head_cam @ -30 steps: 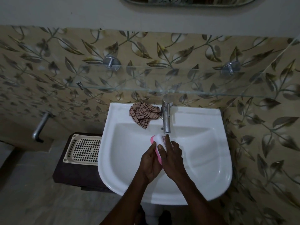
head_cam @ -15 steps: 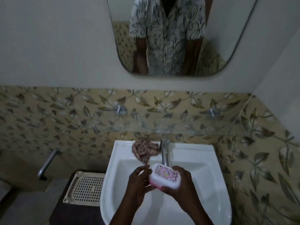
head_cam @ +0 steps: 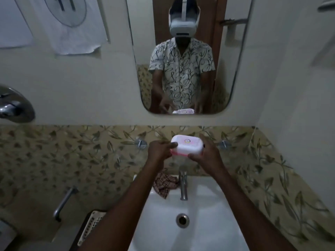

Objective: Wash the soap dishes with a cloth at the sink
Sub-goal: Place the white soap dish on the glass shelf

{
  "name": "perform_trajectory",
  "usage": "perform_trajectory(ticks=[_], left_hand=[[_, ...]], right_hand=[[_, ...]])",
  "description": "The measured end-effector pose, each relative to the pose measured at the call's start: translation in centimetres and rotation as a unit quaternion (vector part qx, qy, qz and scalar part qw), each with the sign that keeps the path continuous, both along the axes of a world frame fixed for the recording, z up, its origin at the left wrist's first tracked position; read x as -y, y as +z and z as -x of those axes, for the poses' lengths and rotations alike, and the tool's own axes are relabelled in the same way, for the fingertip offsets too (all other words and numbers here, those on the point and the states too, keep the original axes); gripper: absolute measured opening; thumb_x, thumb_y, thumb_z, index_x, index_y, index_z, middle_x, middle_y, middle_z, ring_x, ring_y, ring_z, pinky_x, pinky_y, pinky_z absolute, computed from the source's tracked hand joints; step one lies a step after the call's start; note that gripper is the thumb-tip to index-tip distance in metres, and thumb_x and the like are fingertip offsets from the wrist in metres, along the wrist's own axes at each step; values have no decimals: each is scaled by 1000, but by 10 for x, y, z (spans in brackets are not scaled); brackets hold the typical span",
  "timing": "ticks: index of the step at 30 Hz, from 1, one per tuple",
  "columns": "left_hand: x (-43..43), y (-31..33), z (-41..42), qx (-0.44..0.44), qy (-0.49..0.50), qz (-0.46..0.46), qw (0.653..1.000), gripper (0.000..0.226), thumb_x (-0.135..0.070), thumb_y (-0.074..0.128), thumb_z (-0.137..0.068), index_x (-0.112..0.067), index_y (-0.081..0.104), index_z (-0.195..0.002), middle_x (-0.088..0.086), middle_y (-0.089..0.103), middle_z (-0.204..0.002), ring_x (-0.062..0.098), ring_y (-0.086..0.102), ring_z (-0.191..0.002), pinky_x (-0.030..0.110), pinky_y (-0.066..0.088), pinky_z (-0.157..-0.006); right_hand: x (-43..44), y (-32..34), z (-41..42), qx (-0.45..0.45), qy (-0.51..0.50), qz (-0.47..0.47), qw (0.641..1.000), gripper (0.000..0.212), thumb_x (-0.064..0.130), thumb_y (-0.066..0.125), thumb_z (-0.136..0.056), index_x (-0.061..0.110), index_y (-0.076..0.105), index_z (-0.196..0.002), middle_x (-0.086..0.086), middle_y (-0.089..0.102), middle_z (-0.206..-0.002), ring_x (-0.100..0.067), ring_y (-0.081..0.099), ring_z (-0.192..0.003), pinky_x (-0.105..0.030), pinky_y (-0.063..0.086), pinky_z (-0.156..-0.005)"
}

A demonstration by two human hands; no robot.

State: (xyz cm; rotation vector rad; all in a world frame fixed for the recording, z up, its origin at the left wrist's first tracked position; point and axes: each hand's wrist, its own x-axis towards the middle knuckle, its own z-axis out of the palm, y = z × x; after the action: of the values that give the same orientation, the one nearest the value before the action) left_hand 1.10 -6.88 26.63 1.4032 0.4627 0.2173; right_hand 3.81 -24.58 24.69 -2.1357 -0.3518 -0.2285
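Observation:
A white soap dish (head_cam: pixel 186 146) with a pink base and a patterned lid is held high above the tap, at the level of the glass shelf. My left hand (head_cam: pixel 159 150) grips its left end and my right hand (head_cam: pixel 208 153) grips its right end. Below, a brown checked cloth (head_cam: pixel 165 183) lies crumpled on the back left rim of the white sink (head_cam: pixel 208 232), just left of the chrome tap (head_cam: pixel 183 185).
A glass shelf on two chrome pegs (head_cam: pixel 141 143) runs along the leaf-patterned tiles. A mirror (head_cam: pixel 184 69) hangs above. A cream slotted tray (head_cam: pixel 90 227) sits on a dark stand left of the sink, near a wall pipe (head_cam: pixel 63 203).
Both hands have lifted the soap dish from the basin under the tap up to shelf height. The camera has tilted up toward the mirror.

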Motion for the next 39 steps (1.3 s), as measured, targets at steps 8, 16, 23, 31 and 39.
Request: perform_trajectory(ticks=[8,16,23,31,39], left_hand=[[-7,-23,-40,-56,16,-59,997,35,1,86,-65,20,69,-89,19,60,-74,20,49,-59,35,43,-67],[-3,-40,-48,-61,33,-139,988,32,-2,86,-67,15,73,-90,11,59,-54,14,47,-38,18,39,-38],[0,-49,-43,-73,28,-215,973,29,-10,88,-65,13,74,-77,16,60,-54,19,51,-45,28,44,-56],[-1,-48,-39,-69,32,-230,970,34,-14,90,-64,13,73,-77,27,69,-69,24,59,-57,44,59,-68],[-16,-58,-2,2,162,-201,966,30,-22,65,-78,-1,65,-57,19,67,-58,31,70,-57,41,58,-60]], right_hand=[[-7,-23,-51,-34,46,92,994,69,14,83,-62,15,57,-126,-13,61,-122,-28,55,-114,-27,41,-85],[-9,-46,-75,-47,47,142,988,72,18,82,-68,10,50,-132,-21,54,-123,-32,55,-112,-22,32,-78],[-9,-57,-68,-52,33,123,991,84,12,84,-65,8,44,-138,-19,48,-131,-32,53,-117,-24,35,-85],[-9,-55,-68,-56,44,148,986,90,13,82,-69,9,34,-145,-19,44,-137,-33,50,-123,-27,39,-92],[4,-40,-26,68,-60,33,995,56,10,74,-67,6,58,-120,-18,55,-120,-29,59,-104,-34,48,-87]])
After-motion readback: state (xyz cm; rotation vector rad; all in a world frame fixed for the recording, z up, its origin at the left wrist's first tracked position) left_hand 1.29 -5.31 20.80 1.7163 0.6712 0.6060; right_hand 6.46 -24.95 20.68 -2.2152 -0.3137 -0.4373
